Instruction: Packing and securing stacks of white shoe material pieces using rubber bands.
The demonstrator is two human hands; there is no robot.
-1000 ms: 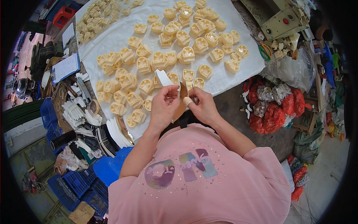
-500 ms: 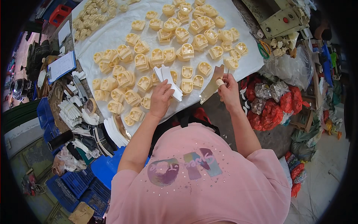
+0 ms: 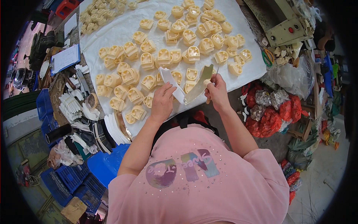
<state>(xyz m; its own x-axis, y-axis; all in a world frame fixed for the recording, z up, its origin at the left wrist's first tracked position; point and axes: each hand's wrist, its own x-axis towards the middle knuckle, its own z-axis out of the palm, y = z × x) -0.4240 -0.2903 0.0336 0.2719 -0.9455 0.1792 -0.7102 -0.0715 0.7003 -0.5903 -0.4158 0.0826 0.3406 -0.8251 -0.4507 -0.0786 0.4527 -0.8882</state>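
The bare left forearm (image 3: 143, 136) and the bare right forearm (image 3: 240, 130) slant forward and inward, bringing both hands out in front of the body. The bare left hand (image 3: 163, 102) shows its back, its bent fingers (image 3: 168, 90) angled forward and toward the right, closed in a light grip. The bare right hand (image 3: 217, 92) is curled more tightly — thumb toward the left, fingers folded in a pinching hold. The hands are apart, the right reaching slightly farther forward — each wrist roughly in line with its forearm.
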